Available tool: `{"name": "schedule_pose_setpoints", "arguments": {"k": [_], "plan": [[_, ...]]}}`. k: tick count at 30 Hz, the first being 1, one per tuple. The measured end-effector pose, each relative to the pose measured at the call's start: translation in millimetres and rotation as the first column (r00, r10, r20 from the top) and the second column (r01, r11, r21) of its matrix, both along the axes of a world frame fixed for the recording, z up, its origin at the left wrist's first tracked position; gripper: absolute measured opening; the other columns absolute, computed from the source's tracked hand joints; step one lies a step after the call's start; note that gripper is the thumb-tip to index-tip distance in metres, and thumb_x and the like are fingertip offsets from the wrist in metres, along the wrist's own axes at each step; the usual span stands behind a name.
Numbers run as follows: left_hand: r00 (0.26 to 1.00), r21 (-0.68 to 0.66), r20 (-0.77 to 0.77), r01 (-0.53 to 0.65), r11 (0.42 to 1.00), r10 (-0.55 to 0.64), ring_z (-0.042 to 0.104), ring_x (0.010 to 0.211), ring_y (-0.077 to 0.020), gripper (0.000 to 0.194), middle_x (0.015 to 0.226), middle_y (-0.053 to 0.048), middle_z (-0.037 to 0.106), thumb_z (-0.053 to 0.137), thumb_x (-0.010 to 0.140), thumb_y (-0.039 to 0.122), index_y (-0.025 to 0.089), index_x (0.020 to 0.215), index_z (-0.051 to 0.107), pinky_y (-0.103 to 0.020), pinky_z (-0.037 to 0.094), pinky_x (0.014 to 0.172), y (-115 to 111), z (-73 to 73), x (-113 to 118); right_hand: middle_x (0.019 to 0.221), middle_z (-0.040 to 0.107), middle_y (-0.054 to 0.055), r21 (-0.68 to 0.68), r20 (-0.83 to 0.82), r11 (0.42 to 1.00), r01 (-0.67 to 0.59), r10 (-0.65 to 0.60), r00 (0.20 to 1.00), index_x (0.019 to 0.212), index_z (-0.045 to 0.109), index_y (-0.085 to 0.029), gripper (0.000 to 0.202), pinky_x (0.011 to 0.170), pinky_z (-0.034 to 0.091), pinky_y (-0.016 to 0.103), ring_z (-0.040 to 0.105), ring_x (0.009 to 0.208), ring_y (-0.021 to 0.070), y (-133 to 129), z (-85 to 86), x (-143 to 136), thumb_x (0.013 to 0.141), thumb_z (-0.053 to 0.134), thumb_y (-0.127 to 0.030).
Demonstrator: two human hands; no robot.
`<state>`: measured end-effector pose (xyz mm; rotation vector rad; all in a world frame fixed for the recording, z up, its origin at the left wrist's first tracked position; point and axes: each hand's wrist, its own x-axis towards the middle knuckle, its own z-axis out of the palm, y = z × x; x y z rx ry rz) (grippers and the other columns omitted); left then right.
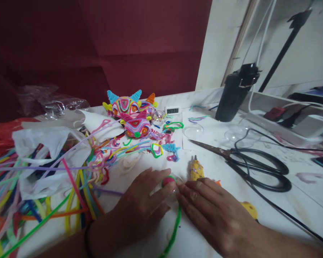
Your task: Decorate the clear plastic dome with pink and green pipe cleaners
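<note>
Between my two hands is a small clear plastic ball, partly covered by fingers. A red-pink coil with green edging sits on its top. From it a green pipe cleaner trails down towards me. My left hand is curled round the ball's left side, fingers over the top. My right hand presses its fingertips, held together, against the right side. Just beyond the right hand lies a yellow glue gun, nozzle pointing away, its rear hidden by that hand.
Large black-handled scissors lie at right beside a black cable. Loose pipe cleaners and a white plastic bag crowd the left. Several colourful horned heads, a small digital clock and a black bottle stand behind.
</note>
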<state>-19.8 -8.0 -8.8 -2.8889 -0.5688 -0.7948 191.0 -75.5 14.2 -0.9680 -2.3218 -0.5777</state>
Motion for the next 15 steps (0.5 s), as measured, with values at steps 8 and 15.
{"name": "schedule_pose_setpoints", "arguments": {"k": [8, 15], "plan": [[0.994, -0.166, 0.059, 0.101, 0.981, -0.092, 0.049, 0.127, -0.0199, 0.027, 0.130, -0.015, 0.055, 0.038, 0.097, 0.013, 0.016, 0.121, 0.050, -0.038, 0.048, 0.103, 6.7, 10.9, 3.3, 0.090, 0.073, 0.013, -0.022, 0.006, 1.000, 0.004, -0.004, 1.000, 0.098, 0.068, -0.007, 0.035, 0.078, 0.052, 0.039, 0.066, 0.085, 0.0238, 1.3, -4.8, -0.2, 0.096, 0.033, -0.005], [0.979, -0.216, 0.093, 0.199, 0.956, -0.183, 0.047, 0.129, -0.0271, 0.037, 0.137, -0.019, 0.049, 0.043, 0.097, 0.040, 0.016, 0.125, 0.042, -0.042, 0.047, 0.104, 21.5, -7.7, -0.7, 0.091, 0.072, 0.014, -0.048, -0.040, 0.998, -0.038, 0.036, 0.999, 0.099, 0.068, -0.005, 0.034, 0.074, 0.053, 0.041, 0.065, 0.088, 0.0259, 4.1, -5.5, 0.3, 0.095, 0.034, -0.002]]}}
